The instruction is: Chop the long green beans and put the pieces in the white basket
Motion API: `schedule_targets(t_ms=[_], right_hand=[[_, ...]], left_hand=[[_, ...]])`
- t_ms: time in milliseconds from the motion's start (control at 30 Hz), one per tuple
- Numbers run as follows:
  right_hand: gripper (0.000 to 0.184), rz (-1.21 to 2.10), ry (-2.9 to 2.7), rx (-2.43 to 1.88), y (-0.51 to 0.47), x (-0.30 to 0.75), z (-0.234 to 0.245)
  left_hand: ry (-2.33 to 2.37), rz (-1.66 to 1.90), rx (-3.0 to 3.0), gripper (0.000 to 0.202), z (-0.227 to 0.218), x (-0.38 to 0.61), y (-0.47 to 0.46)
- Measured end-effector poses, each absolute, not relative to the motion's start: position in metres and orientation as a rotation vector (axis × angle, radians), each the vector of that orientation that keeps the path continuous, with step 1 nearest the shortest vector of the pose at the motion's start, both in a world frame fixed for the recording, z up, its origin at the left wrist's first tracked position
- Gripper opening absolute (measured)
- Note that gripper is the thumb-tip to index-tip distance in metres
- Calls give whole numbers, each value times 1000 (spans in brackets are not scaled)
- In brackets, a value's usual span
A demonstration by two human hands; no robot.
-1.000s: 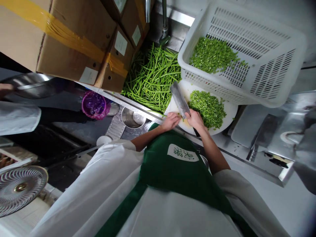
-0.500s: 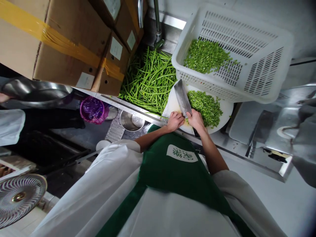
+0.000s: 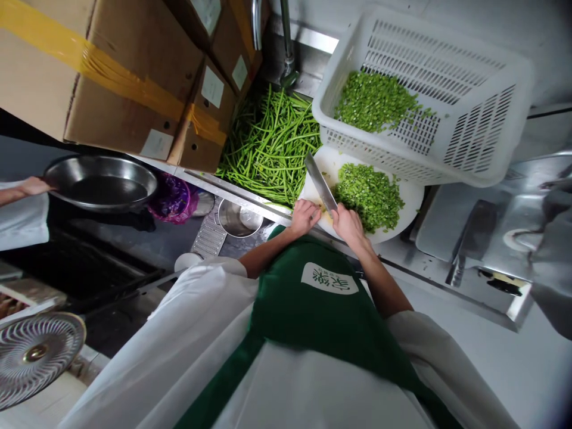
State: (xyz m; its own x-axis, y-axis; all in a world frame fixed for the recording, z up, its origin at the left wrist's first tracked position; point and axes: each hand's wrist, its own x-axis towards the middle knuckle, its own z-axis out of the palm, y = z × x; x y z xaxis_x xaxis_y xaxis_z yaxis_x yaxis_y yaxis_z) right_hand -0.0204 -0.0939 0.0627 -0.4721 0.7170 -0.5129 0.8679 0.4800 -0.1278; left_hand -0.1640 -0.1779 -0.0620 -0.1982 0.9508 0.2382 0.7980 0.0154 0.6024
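Note:
My right hand (image 3: 346, 224) is closed round the handle of a cleaver (image 3: 319, 182), whose blade rests on the round white cutting board (image 3: 409, 202). My left hand (image 3: 304, 217) is curled on the board's near edge beside the blade, fingers pressed down on something I cannot make out. A pile of chopped green stems (image 3: 369, 196) lies on the board to the right of the blade. Long uncut green stems (image 3: 272, 143) fill the sink just beyond my left hand.
A white slotted basket (image 3: 473, 113) holding more chopped greens sits tilted over the board's far side. Taped cardboard boxes (image 3: 111, 77) stand left of the sink. Another person's hand (image 3: 31, 186) holds a steel pan (image 3: 100, 182) at left. A second cleaver (image 3: 469, 241) lies on the steel counter at right.
The cleaver blade has turned more edge-on and both hands have shifted slightly left on the board. The other person's steel pan has moved right, further into view.

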Motion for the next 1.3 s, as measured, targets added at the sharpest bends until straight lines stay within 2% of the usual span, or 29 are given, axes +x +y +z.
schedule_targets(t_ms=[167, 300, 367, 433, 567, 700, 967, 1100, 1300], right_hand=[[36, -551, 2342, 1286, -88, -25, 72], [41, -472, 2400, 1335, -95, -1, 96], [38, -410, 2450, 1387, -101, 17, 104], [33, -340, 2485, 1432, -104, 32, 107], [29, -250, 2526, 1320, -102, 48, 106], [32, -245, 2548, 1149, -100, 53, 104], [26, -255, 2459, 1296, -117, 113, 111], [27, -209, 2363, 1546, -131, 169, 108], [34, -233, 2054, 2092, -137, 211, 84]], left_hand=[[1943, 818, 1878, 28, -52, -155, -173], [2173, 1147, 1647, 30, -4, -172, -178], [2244, 1349, 1579, 27, 29, -186, -176], [2178, 1402, 1687, 27, 59, -196, -166], [1594, 944, 2251, 49, 86, -182, -130], [1070, 506, 2512, 72, 69, -148, -108], [987, 383, 2504, 89, 39, -146, -100], [1151, 274, 2369, 91, 14, -179, -93], [1999, 624, 1786, 85, -42, -181, -82]])
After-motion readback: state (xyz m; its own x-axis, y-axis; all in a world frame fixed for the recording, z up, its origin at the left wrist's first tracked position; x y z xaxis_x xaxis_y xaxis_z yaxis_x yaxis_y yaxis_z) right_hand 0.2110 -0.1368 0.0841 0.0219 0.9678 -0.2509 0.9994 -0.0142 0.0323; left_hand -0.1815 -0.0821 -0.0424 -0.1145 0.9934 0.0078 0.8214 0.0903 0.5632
